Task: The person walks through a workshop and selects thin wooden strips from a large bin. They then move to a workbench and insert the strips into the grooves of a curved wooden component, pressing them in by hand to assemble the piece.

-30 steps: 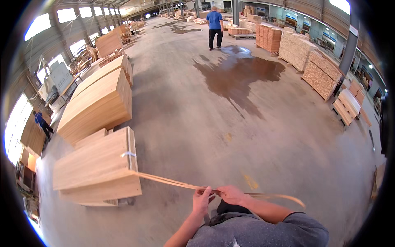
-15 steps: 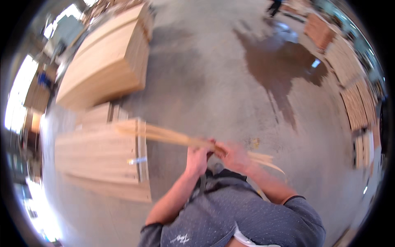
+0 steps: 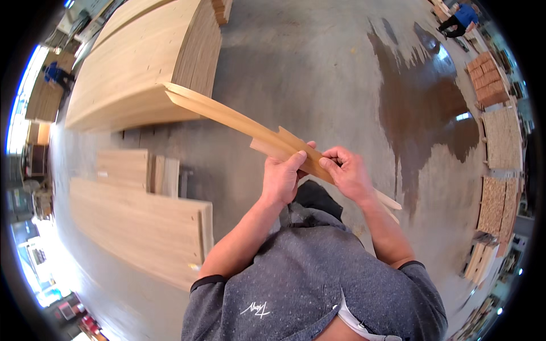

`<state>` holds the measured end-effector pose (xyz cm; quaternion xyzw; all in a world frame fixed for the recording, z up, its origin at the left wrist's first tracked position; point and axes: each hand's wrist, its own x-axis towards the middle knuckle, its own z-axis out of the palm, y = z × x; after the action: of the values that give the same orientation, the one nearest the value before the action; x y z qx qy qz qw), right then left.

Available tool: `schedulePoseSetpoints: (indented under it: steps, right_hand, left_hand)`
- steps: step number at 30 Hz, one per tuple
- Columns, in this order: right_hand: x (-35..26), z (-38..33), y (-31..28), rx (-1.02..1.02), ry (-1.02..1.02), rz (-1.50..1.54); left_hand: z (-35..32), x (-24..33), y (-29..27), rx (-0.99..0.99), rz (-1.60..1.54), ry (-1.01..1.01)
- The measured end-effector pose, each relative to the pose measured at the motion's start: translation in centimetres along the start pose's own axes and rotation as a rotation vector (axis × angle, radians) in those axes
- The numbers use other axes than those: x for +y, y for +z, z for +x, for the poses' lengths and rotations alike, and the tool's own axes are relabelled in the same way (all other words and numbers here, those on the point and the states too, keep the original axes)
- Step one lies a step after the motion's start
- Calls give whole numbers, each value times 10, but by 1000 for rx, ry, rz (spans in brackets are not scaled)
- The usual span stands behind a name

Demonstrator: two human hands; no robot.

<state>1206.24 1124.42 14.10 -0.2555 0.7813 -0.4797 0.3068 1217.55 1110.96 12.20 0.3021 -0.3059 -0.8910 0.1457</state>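
Observation:
Long thin strips of wood veneer (image 3: 224,114) run slantwise in front of my body, their far-left ends split apart and their right ends poking out past my right wrist. Shorter veneer pieces lie among them near the middle. My left hand (image 3: 282,175) is closed around the bundle, thumb on top. Close beside it, my right hand (image 3: 346,170) pinches the same strips between thumb and bent fingers. Part of the bundle is covered by my hands and right forearm.
A tall stack of wooden boards (image 3: 145,59) stands at the far left. Lower panels (image 3: 142,224) lie left of me. A dark wet patch (image 3: 418,102) spreads over the concrete floor at the right, by several board stacks (image 3: 503,139). Two people in blue (image 3: 466,16) are far off.
The strips' left end has swung away from me and now slants more steeply. Both hands have moved slightly farther from my body. The whole view has shifted, showing the surroundings at a different angle.

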Motion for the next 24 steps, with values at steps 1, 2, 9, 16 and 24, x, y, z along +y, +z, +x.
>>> schedulePoseSetpoints:
  steps: [1, 2, 9, 16, 24]
  right_hand:
    - [-8, 34, -10, -8, 50, 10]
    - [-14, 69, -18, -17, 100, 21]
    - [0, 340, -72, 148, -40, 89]
    - [-88, 597, -136, 95, -129, -40]
    - [-152, 907, -153, 195, -588, -400]
  left_hand:
    - [33, 17, 8, -15, 9, -12]
    - [65, 35, 18, -28, 18, -24]
    - [331, 129, 65, -75, 130, 54]
    - [552, 263, 114, 25, 46, 361]
    - [826, 434, 131, 66, 366, 515]
